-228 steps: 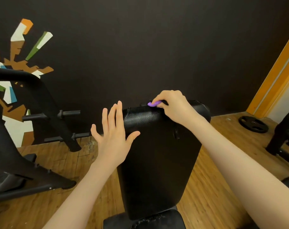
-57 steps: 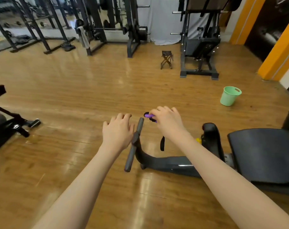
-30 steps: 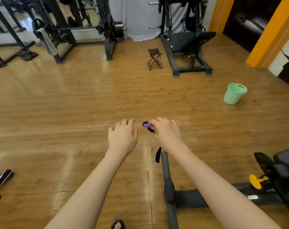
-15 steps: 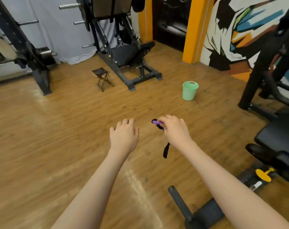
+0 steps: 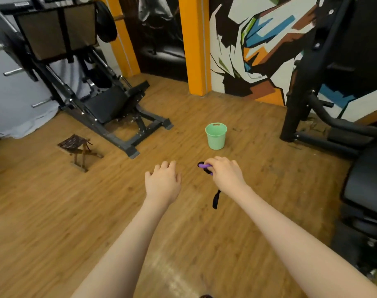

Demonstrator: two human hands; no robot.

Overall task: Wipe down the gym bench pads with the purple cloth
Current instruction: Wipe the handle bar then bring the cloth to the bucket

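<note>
In the head view, the purple cloth (image 5: 203,166) is being gripped by the curled fingers (image 5: 213,163) of the right hand (image 5: 225,176), held out above the wooden floor (image 5: 54,211); a black strap (image 5: 216,198) is hanging beneath that hand; the left hand (image 5: 162,182) is being held out beside it, fingers relaxed, holding nothing; a green bucket (image 5: 216,135) is standing beyond; a black bench pad (image 5: 368,190) is being shown at right.

A gym: a black steel leg-press machine (image 5: 101,97) stands on wood-plank flooring (image 5: 54,201) beside a black padded bench (image 5: 368,190).
</note>
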